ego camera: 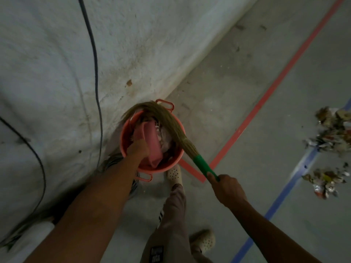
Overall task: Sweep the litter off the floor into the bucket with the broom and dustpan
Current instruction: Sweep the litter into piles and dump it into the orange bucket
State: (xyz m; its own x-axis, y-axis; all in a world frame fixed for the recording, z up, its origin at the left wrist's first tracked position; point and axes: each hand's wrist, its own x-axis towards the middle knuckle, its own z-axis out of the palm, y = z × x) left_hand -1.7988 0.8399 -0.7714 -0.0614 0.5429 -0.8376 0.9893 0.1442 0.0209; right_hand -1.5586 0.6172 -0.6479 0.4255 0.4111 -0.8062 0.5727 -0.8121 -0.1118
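Grey concrete floor meets a white wall; beside it stands the round orange plastic bucket. The straw broom with green handle, gripped by the right hand, arches over the rim; the left hand grips the pink plastic dustpan inside; litter lies well apart. The trouser patch lettering is unreadable.

One bucket, one broom, one dustpan — two litter piles.

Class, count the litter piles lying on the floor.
2. A larger pile at the frame's right edge; a smaller pile below it, beside the blue tape. More may lie outside the view.
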